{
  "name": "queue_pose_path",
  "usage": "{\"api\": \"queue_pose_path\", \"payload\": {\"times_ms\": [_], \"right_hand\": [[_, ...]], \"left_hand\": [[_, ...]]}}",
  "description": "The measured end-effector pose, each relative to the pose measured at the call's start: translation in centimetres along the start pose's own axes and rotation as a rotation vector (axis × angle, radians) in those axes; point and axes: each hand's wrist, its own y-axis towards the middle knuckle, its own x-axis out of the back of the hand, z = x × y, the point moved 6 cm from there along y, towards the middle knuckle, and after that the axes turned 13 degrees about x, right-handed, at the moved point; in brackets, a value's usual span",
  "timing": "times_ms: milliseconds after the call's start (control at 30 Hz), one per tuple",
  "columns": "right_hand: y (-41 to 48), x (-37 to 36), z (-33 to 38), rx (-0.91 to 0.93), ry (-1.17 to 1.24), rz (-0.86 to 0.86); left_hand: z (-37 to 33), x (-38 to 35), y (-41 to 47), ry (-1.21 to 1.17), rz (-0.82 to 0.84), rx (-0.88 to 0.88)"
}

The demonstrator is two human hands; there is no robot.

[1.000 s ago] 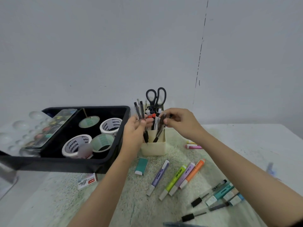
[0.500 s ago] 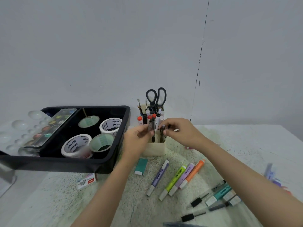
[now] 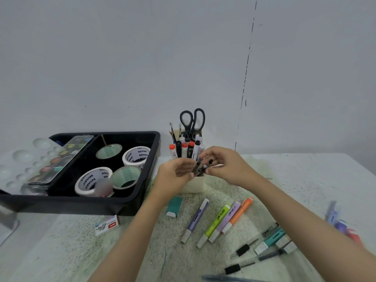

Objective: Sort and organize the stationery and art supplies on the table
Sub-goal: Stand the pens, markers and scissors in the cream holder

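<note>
A cream pen holder (image 3: 195, 185) stands at mid-table with markers (image 3: 184, 148), brushes and black scissors (image 3: 192, 121) upright in it. Both hands meet over its front compartment. My left hand (image 3: 176, 173) and my right hand (image 3: 225, 166) pinch a few dark pens (image 3: 201, 166) whose tops stick out between the fingertips; their lower ends are in the holder. On the table in front lie a purple pen (image 3: 195, 218), green (image 3: 216, 223), lilac and orange highlighters (image 3: 238, 214), and a teal eraser (image 3: 174, 206).
A black tray (image 3: 130, 202) on the left holds tape rolls (image 3: 92, 181) and a paint palette (image 3: 61, 157). A staples box (image 3: 107, 225) lies in front of it. More pens and teal markers (image 3: 270, 240) lie at the lower right, blurred items (image 3: 341, 224) beyond.
The hands came down from above the holder, and the pens they hold sank lower into the front compartment. The left hand let go of its raised pens, which now stand in the holder.
</note>
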Motion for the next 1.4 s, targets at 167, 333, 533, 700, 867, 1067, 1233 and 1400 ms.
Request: {"api": "queue_pose_path", "payload": {"times_ms": [167, 333, 533, 700, 867, 1067, 1233, 1400], "right_hand": [[-0.3, 0.0, -0.5, -0.004, -0.006, 0.006], [-0.8, -0.1, -0.4, 0.017, -0.025, 0.017], [-1.2, 0.0, 0.0, 0.052, -0.081, 0.003], [-1.9, 0.9, 0.3, 0.028, -0.171, 0.097], [-4.6, 4.4, 0.1, -0.029, -0.218, 0.044], [-10.5, 7.3, -1.8, -0.190, -0.356, 0.170], [-15.2, 6.7, -4.6, -0.330, -0.600, 0.347], [-16.2, 6.6, -4.7, -0.299, -0.675, 0.292]], "left_hand": [[-0.3, -0.4, -0.3, 0.042, 0.025, -0.019], [-0.8, -0.8, -0.3, 0.037, -0.003, -0.071], [-0.9, -0.8, -0.8, 0.111, -0.003, -0.144], [-1.0, -1.1, -1.6, 0.288, -0.029, -0.196], [-1.5, -2.1, -4.4, 0.422, -0.276, -0.430], [-1.2, -5.9, -7.1, 0.426, -0.244, -0.671], [1.0, -10.0, -7.4, 0.527, 0.034, -0.542], [1.6, -12.0, -8.2, 0.512, 0.157, -0.498]]}}
